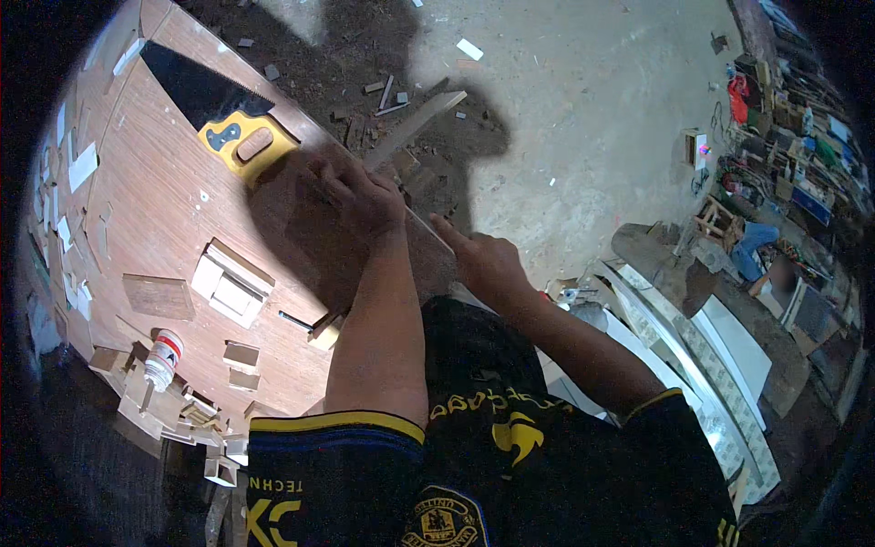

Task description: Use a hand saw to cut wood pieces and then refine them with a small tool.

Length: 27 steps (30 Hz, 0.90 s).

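Observation:
My left hand [369, 208] is closed around the lower end of a thin wooden strip [415, 128] at the workbench's edge. The strip slants out past that edge, its far end lit and pale. Just to the right and nearer, my right hand [492, 269] has its index finger stretched toward the bench edge and the other fingers curled. Whatever those curled fingers hold is hidden. A hand saw [244, 137] with a dark blade and yellow handle lies flat on the bench, beyond my left hand.
On the wooden workbench [155, 228] lie a pale box-like wooden piece [232, 283], a flat wood block [159, 297], a white-and-red bottle [164, 357] and several offcuts. Wood scraps [387, 93] litter the floor. Long panels [674, 356] and a person [775, 273] are at right.

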Tool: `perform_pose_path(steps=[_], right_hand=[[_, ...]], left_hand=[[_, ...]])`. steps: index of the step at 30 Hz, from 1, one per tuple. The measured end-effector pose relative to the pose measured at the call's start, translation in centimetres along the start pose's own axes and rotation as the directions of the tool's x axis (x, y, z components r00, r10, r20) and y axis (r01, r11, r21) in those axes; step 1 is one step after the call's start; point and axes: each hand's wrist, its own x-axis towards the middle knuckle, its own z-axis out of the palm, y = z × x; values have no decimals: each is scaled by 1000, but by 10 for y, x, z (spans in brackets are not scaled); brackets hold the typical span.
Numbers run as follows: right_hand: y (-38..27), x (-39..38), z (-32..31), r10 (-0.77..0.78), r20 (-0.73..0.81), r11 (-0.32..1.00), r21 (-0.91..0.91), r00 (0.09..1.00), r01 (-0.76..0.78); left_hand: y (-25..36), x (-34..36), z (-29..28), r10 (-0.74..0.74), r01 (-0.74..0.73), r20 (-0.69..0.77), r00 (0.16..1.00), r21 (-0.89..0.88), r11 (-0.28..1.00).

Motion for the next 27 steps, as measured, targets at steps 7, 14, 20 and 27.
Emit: perform_pose_path(steps=[7,14,20,27], right_hand=[[-12,-4,-16,5,83,999,45,997,-9],[-11,15,-4,27,-32,999,37,999,-26],[5,-6,15,-46,-72,998,32,996,48],[-14,5,-30,-26,-31,998,63,999,28]], left_hand=[[-30,-12,16,146,-140,-139,980,47,989],[-2,-3,-1,23,-24,14,1000,54,998],[-5,-4,5,-79,83,91,993,-43,996],[-8,-5,5,-46,43,30,998,93,995]])
